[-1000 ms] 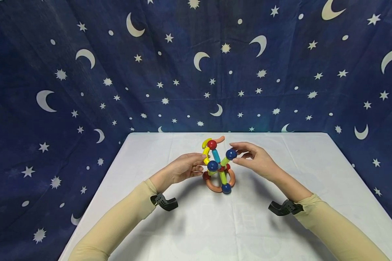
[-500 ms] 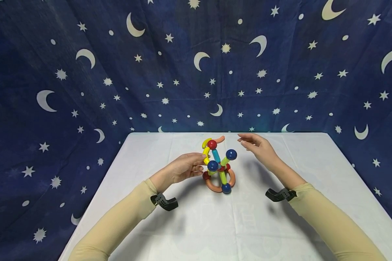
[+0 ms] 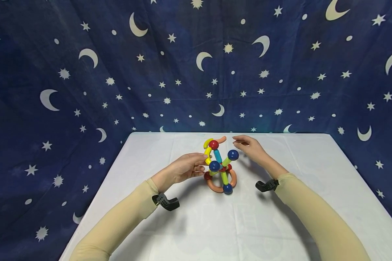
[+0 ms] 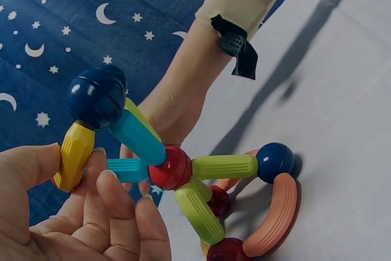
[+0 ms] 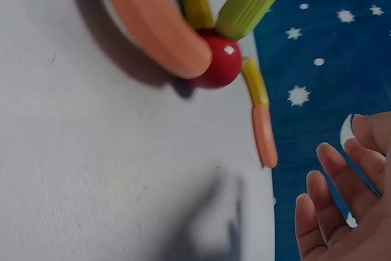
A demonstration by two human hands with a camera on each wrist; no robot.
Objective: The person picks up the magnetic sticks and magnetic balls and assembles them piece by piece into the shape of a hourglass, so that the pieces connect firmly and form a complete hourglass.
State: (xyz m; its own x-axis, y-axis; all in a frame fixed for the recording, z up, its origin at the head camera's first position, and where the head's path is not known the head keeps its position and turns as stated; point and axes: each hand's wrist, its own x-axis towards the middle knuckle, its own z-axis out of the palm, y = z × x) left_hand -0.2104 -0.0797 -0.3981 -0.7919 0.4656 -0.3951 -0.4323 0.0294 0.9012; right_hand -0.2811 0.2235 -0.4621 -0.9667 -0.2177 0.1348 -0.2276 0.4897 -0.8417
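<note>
A toy of magnetic sticks and balls stands on the table, joined at a red ball (image 4: 170, 167). My left hand (image 3: 186, 167) pinches its yellow curved stick (image 4: 76, 156) between thumb and fingers, just under a blue ball (image 4: 95, 99). Another blue ball (image 3: 233, 154) tops a green stick on the right side. Orange curved sticks (image 4: 275, 215) form part of the base. Behind the toy, my right hand (image 3: 252, 148) hovers with loosely bent, empty fingers. Closest to its fingertips in the head view lies a loose orange curved stick (image 3: 221, 139), end to end with a yellow one (image 3: 207, 143).
A white cloth covers the table (image 3: 202, 224). Its back edge meets a dark blue curtain (image 3: 170, 65) printed with moons and stars, which also hangs along both sides.
My right hand has left the blue ball at upper right, drawn back, then swung left behind it towards the loose sticks. The left hand keeps its hold on the yellow stick.
</note>
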